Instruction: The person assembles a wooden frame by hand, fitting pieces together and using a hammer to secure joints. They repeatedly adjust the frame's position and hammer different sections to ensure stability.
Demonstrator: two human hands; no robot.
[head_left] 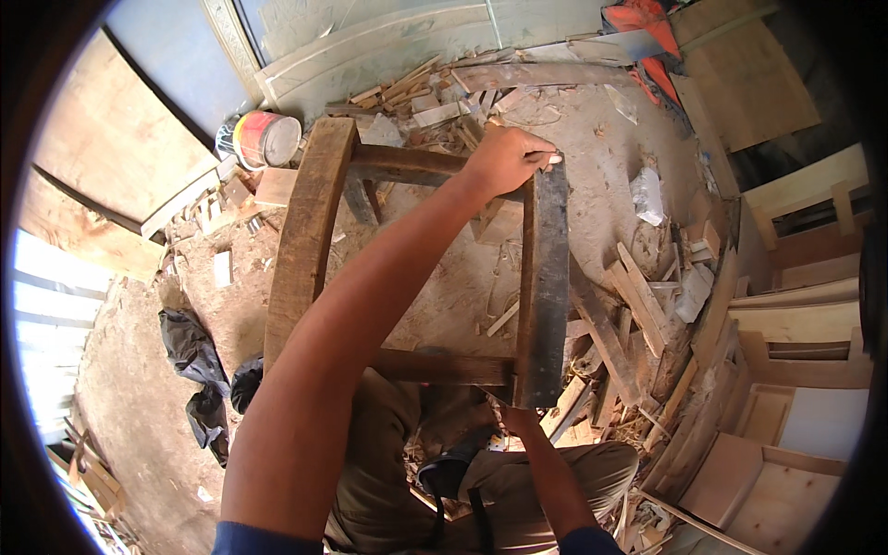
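A heavy wooden frame [306, 222] lies before me, with two thick side bars joined by a far rail and a near rail [444, 366]. Its right bar [544, 277] is nearly black; the left one is brown. My left hand [511, 159], reaching across the frame, is closed in a pinch at the right bar's far end. A small whitish spot shows at its fingertips, and I cannot tell whether it is a held thing or a nail. Close under the near right corner is my right hand [518, 419]; its fingers are hidden.
Wood scraps [435, 106] lie along the far wall, and more planks [638, 305] are heaped at right. Beside the left boards stands a paint bucket [268, 139]. Black cloth or plastic [192, 347] rests on the dirt floor [139, 398]. Wooden panels [795, 324] line the right side.
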